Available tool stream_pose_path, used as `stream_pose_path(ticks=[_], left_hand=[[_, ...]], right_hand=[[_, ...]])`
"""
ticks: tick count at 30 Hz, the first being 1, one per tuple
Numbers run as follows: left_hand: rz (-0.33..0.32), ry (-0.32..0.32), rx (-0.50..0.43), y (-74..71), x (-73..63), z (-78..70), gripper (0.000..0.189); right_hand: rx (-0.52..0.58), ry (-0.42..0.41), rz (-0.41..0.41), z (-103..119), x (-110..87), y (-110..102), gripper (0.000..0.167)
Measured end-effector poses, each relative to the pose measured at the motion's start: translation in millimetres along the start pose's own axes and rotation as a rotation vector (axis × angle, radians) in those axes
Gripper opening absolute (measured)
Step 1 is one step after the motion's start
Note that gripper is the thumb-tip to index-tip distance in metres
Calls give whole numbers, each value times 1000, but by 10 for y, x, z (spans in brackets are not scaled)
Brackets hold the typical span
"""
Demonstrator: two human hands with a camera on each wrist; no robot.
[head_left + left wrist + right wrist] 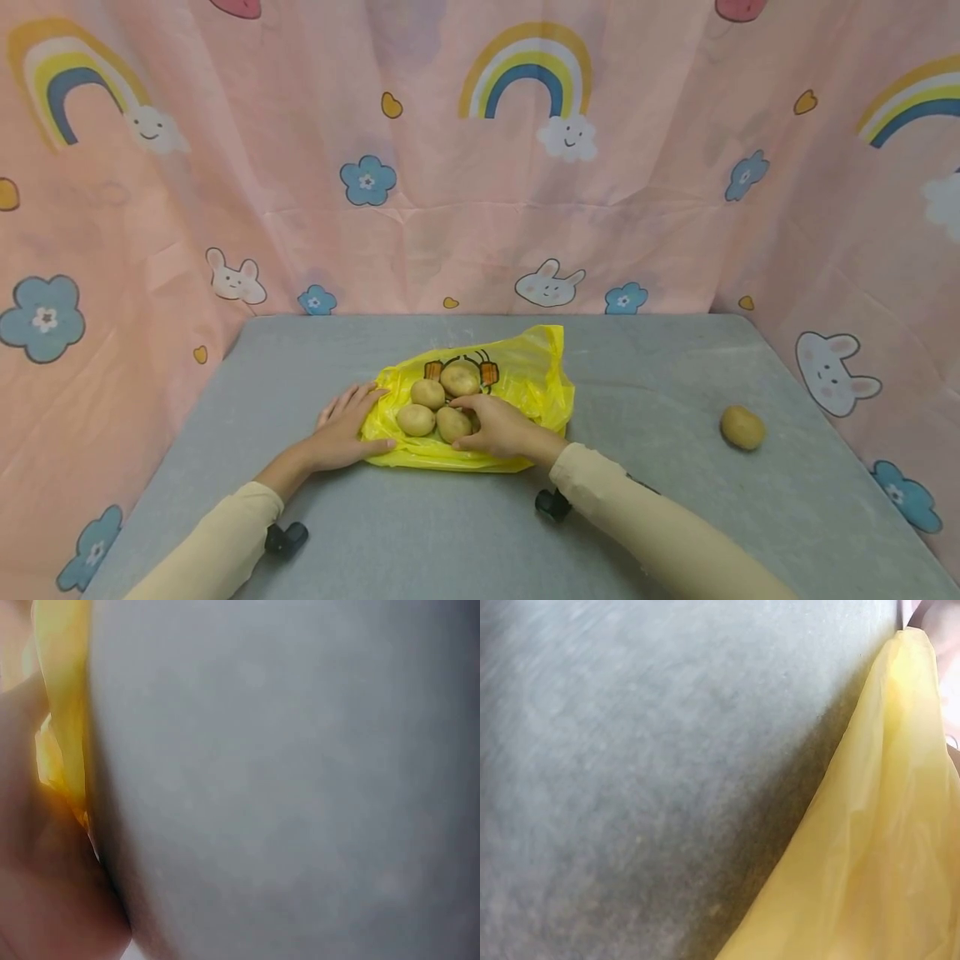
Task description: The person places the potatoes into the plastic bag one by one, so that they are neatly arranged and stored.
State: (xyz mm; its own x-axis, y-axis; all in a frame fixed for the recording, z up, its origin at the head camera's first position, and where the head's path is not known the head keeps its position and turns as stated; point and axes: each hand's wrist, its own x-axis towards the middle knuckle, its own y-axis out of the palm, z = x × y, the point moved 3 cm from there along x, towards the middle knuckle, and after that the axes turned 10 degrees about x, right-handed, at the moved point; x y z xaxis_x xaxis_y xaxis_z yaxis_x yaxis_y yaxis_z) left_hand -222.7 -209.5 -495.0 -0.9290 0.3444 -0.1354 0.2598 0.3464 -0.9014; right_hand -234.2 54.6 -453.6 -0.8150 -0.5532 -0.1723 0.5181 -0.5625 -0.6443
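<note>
A yellow plastic bag (450, 457) with a printed pattern lies flat on the table, and several potatoes sit on it in a cluster. My right hand (501, 427) reaches across the bag and holds the front right potato (452, 423) between thumb and fingers. At the bag's left edge rests my left hand (341, 435), its fingers spread and its thumb pressed on the plastic. Beside the gripped one are a front left potato (416, 420), another potato (427, 393) behind it and a larger potato (460, 378) at the back. Only yellow plastic (885, 847) shows near the right wrist camera.
A single potato (742, 427) lies apart on the right side of the grey table (645, 500). Pink patterned cloth (465, 233) hangs behind the table and along both sides. Each wrist carries a small black device (553, 505).
</note>
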Motion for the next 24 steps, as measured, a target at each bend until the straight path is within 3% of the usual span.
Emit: stream_pose_path(ticks=[14, 24], left_hand=[[-12, 47, -15, -72, -59, -84, 92], [-16, 36, -3, -34, -46, -68, 89]], right_hand=[[51, -1, -26, 72, -70, -118, 55], [90, -36, -53, 131, -125, -264, 53]])
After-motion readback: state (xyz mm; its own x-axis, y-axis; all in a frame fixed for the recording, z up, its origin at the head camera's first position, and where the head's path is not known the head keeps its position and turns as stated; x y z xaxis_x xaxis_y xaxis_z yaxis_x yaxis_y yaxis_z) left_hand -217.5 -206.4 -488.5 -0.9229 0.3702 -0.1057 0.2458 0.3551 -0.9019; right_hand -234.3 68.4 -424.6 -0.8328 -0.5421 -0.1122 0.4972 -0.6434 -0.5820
